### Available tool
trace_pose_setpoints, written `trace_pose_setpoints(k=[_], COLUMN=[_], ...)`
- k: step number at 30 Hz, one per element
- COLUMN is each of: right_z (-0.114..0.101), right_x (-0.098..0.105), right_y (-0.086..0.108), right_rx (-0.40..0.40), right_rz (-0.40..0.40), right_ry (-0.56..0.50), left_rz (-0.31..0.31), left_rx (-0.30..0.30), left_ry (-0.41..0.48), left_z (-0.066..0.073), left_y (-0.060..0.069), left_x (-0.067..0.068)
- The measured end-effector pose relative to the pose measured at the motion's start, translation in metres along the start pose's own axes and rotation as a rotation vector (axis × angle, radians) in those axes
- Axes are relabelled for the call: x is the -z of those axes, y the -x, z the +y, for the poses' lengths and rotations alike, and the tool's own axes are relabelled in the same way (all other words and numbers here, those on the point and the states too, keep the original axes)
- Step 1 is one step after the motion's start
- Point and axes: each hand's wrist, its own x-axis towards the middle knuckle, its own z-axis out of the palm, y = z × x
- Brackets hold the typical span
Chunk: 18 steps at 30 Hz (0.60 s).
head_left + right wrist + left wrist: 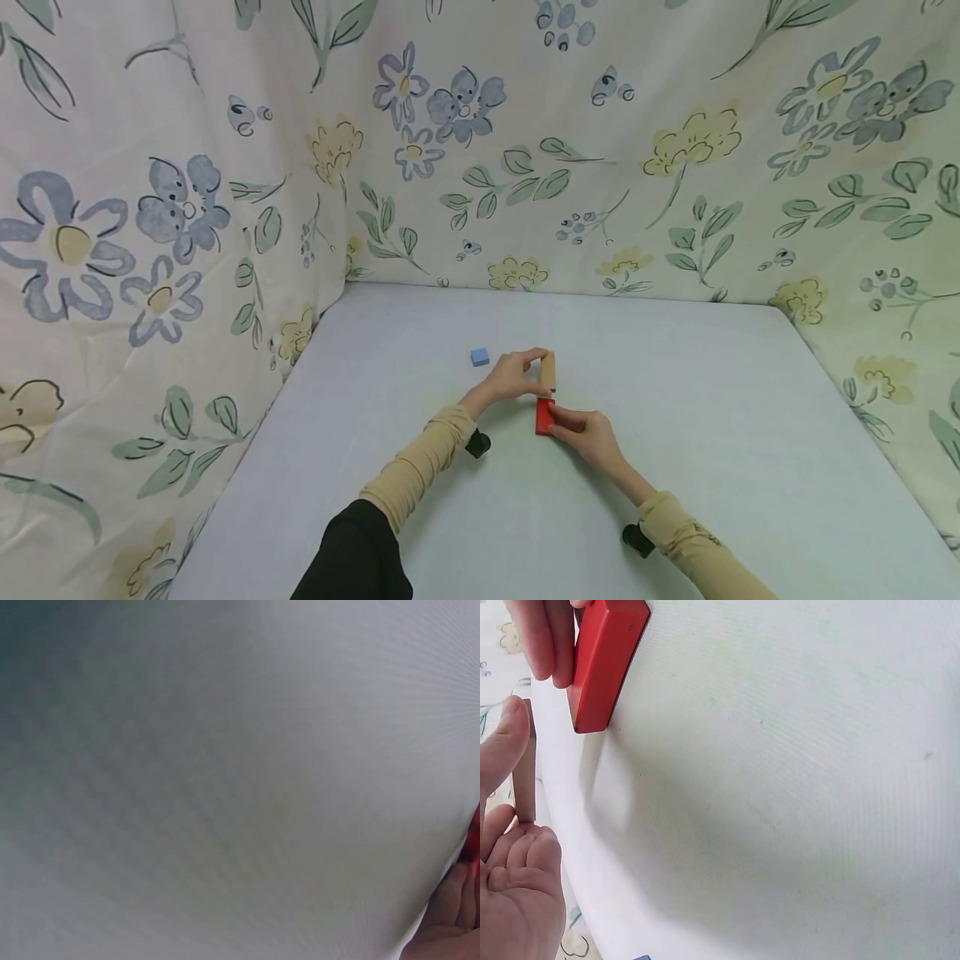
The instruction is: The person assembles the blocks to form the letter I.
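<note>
Between thumb and fingers my left hand (514, 375) pinches a tan wooden block (548, 372) by its two ends. Just nearer to me lies a red rectangular block (544, 417), its long side pointing away from me. My right hand (592, 433) holds the red block at its right side with thumb and fingers. In the left wrist view the red block (607, 667) rests on the white surface, and the wooden block (525, 769) is between the left thumb and fingers. Only a sliver of the red block (472, 840) shows in the right wrist view.
A small blue block (480, 357) lies left of the left hand. The white table (675, 375) is bordered by floral cloth (525, 167) at the back and sides. Black wrist devices (477, 443) sit under both forearms.
</note>
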Motion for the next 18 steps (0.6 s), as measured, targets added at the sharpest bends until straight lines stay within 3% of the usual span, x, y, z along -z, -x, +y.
trace_pose_setpoints(k=[8, 18], right_z=[0.005, 0.004], right_x=[-0.001, 0.000], right_y=[-0.002, -0.001], right_rx=[0.022, 0.017], right_rz=[0.008, 0.004], right_ry=[-0.009, -0.020], left_rz=[0.026, 0.022], left_rx=[0.013, 0.024], left_ry=[-0.103, -0.095], left_z=[-0.002, -0.005], left_y=[-0.003, -0.003], left_x=[-0.006, -0.011])
